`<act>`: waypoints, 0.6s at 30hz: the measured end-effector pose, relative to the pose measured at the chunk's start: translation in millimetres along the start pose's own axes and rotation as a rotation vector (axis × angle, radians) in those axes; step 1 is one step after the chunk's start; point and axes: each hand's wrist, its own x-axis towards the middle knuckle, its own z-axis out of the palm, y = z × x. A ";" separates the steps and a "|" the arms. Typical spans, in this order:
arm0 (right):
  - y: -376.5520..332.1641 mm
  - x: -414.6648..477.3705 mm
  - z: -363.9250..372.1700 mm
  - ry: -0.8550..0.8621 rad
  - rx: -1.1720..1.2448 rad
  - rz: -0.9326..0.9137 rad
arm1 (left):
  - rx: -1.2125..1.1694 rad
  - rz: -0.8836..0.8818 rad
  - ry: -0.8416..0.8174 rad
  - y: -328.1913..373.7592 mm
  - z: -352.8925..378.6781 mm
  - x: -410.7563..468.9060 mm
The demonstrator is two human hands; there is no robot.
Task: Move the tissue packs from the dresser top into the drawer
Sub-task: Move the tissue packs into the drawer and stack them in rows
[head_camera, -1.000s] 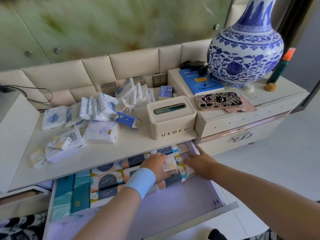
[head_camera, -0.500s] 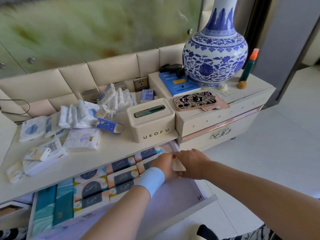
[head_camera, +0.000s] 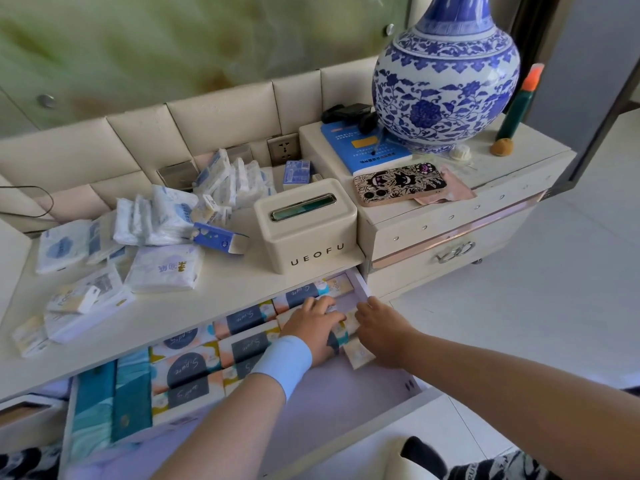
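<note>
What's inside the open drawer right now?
Rows of dark-labelled tissue packs, teal boxes at the left, and bare drawer floor in front. The left hand and right hand cover small pale packs at the right end; what lies beneath them is hidden.

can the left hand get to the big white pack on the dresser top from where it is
Probably yes. The left hand is down in the drawer, below the dresser top, so it must lift out first; up there, nothing stands in front of the white pack.
</note>
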 end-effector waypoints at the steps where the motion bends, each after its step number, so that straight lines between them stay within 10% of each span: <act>1: 0.7 1.4 -1.5 -0.006 -0.046 -0.001 | -0.001 -0.004 0.004 -0.2 0.1 -0.2; 7: 9.7 3.3 -19.0 -0.079 0.034 0.146 | -0.012 -0.015 0.023 -2.8 0.3 -2.4; 18: -22.1 -13.4 -35.2 -0.682 2.135 0.997 | -0.046 -0.013 -0.030 -1.7 -4.7 -6.0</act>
